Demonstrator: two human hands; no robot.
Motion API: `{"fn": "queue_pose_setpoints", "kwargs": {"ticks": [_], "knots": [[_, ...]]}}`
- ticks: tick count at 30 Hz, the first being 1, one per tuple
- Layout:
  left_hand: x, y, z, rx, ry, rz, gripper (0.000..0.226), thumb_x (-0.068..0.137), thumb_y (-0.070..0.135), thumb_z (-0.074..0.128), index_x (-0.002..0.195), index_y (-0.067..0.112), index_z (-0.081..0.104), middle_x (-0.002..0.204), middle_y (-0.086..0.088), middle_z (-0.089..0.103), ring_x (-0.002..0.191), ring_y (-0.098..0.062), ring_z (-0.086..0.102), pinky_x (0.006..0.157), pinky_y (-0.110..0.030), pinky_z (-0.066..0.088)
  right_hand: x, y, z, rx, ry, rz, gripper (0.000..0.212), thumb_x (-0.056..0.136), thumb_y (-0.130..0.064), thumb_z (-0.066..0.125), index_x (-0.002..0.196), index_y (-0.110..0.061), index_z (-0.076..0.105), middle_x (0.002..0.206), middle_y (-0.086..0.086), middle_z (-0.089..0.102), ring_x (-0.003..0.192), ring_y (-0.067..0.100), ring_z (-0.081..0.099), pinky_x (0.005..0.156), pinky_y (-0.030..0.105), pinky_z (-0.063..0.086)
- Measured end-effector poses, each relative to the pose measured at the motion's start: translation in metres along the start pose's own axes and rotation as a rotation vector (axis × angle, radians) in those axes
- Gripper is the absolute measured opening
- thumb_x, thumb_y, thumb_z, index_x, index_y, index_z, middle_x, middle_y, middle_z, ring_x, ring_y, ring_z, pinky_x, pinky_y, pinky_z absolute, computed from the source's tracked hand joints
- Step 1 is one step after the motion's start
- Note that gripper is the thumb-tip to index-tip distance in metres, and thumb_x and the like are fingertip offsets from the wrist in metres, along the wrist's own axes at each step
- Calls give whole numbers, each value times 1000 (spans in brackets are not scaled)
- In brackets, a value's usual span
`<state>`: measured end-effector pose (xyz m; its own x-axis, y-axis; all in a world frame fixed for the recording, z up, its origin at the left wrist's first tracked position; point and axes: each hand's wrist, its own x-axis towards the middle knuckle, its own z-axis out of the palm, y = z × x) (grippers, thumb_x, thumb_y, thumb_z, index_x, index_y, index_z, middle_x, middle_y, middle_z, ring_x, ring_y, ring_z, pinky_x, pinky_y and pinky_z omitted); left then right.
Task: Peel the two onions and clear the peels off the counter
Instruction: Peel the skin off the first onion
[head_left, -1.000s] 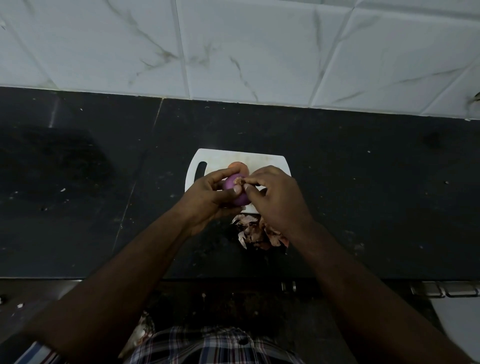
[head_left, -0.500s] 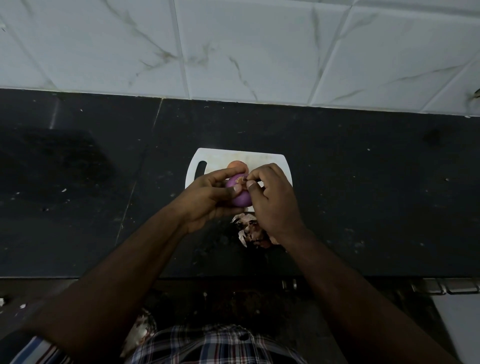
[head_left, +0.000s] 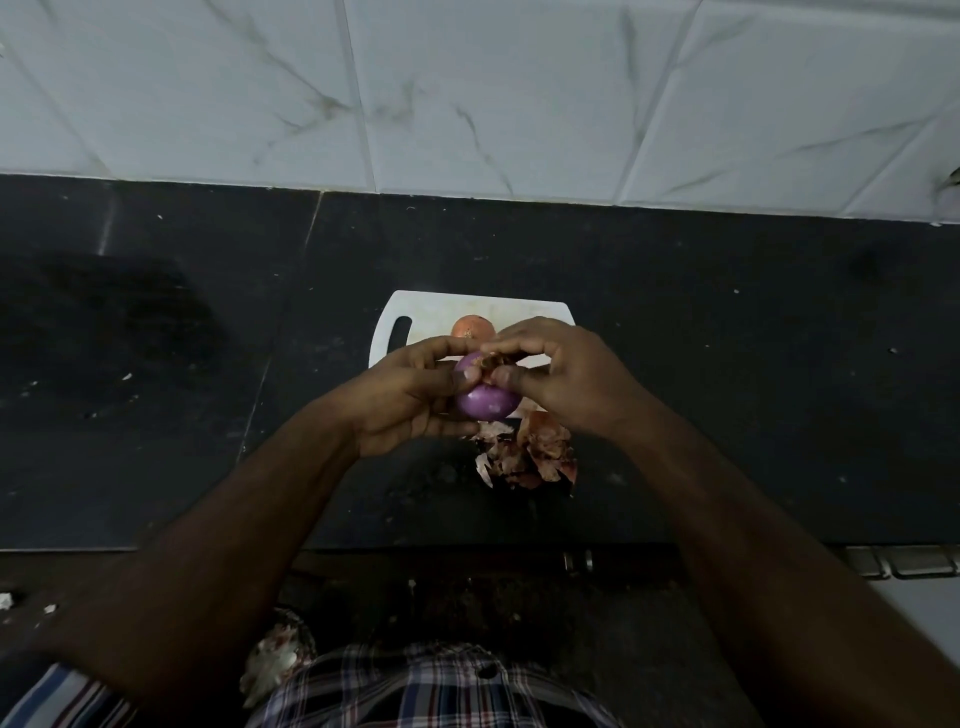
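Since a second ago we've shifted our right hand (head_left: 566, 379) so its fingers now pinch the top skin scrap of the purple onion (head_left: 488, 402), gripped in our left hand (head_left: 410, 395) above the bench (head_left: 727, 364): first onion nearly bare, second onion (head_left: 470, 327) untouched.

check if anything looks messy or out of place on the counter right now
Yes: a loose pile of onion peels lies on the black counter just in front of the white cutting board, not on it. Pale scraps also dot the counter at far left. Otherwise, the unpeeled onion sits normally on the board.
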<state>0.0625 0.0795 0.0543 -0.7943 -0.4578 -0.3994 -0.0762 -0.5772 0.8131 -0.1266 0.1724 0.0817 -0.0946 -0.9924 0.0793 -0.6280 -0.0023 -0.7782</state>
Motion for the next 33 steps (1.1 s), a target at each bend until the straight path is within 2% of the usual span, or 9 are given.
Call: {"fn": "queue_pose_setpoints", "kwargs": {"ticks": [5, 10, 14, 17, 20, 22, 24, 28, 33], "knots": [[3, -5, 11, 152, 81, 79, 68, 67, 1, 84, 128, 14, 57, 124, -9, 62, 99, -25, 73, 75, -38, 64, -3, -1, 11, -108, 160, -10, 15, 88, -10, 70, 98, -18, 78, 100, -5, 73, 98, 9, 65, 90, 34, 53], [-1, -5, 4, 125, 38, 50, 67, 74, -13, 78, 131, 12, 55, 131, -15, 59, 103, -29, 72, 82, -42, 63, -9, 7, 15, -243, 268, 25, 16, 96, -11, 55, 104, -12, 69, 98, 0, 71, 89, 14, 65, 81, 38, 55], [-4, -6, 1, 91, 10, 16, 65, 70, -9, 80, 127, 15, 58, 128, -14, 58, 100, -26, 73, 77, -36, 63, -18, 13, 10, -215, 113, 157, 27, 96, -7, 57, 116, -16, 72, 104, -2, 75, 87, 7, 68, 82, 23, 55], [-3, -9, -1, 77, 2, 8, 64, 70, -4, 77, 128, 19, 63, 133, -13, 56, 106, -27, 71, 78, -34, 60, -19, 14, 7, -236, -24, 221, 37, 96, -4, 53, 127, -19, 69, 124, -4, 70, 109, 10, 66, 92, 22, 49], [-1, -11, -3, 57, 10, 18, 70, 70, -5, 76, 134, 21, 62, 138, -12, 55, 111, -30, 70, 85, -38, 61, -15, 9, -1, 100, 8, 313, 37, 98, -15, 59, 135, -18, 61, 133, -4, 64, 107, 8, 67, 93, 32, 56], [1, -12, -2, 74, -3, 39, 72, 71, -7, 76, 136, 21, 63, 142, -12, 54, 117, -34, 68, 90, -43, 60, -13, 2, -2, 343, -51, 388, 43, 94, -15, 67, 136, -14, 59, 127, 3, 67, 102, 13, 71, 83, 38, 62], [3, -13, -1, 110, -1, 71, 71, 71, -8, 77, 134, 22, 65, 144, -11, 54, 118, -34, 67, 90, -44, 60, -11, -3, 2, 397, -114, 408, 42, 89, -6, 69, 131, -11, 61, 116, 6, 71, 96, 18, 73, 78, 39, 63], [1, -11, 3, 200, 53, 124, 66, 75, -19, 74, 129, 18, 63, 136, -11, 58, 111, -30, 69, 83, -42, 62, -8, 1, 7, 445, -88, 416, 33, 83, 3, 68, 114, -9, 69, 100, 11, 75, 88, 26, 75, 77, 45, 62], [1, -9, 10, 325, 147, 165, 63, 75, -20, 74, 123, 19, 64, 123, -5, 65, 109, -31, 70, 90, -54, 60, -5, 1, 16, 223, 3, 378, 44, 66, -27, 77, 109, -18, 71, 99, -1, 74, 92, 16, 72, 82, 47, 61]]}}
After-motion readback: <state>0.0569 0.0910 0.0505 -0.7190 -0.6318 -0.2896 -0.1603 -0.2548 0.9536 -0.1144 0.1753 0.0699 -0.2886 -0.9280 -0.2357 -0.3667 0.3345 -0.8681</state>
